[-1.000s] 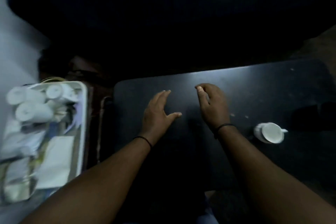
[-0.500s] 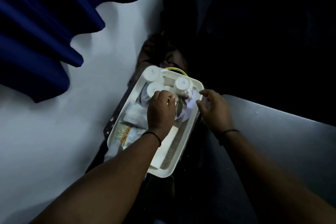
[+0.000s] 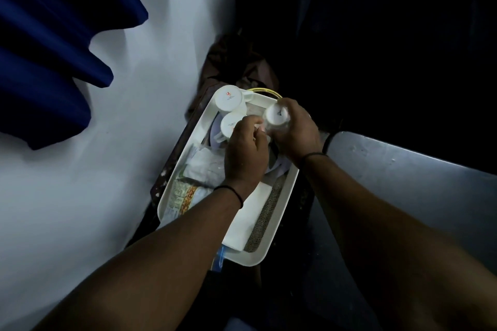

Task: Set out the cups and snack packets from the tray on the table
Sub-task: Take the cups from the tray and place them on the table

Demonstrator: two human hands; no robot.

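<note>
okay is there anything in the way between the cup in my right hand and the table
Nothing visible blocks it. Your right hand grips the upturned white ceramic cup above the white plastic tray, and the grey tabletop lies just to its right, past the tray's low rim, with bare surface showing.

This looks like a dim room in a home or guest lodging. A blue curtain (image 3: 51, 35) hangs at upper left against a pale wall (image 3: 80, 183), and a white tray (image 3: 285, 196) of cups and snack packets sits at centre beside a dark table (image 3: 403, 183) at right.

Left fingertips hidden behind hand (image 3: 246, 158)
</note>
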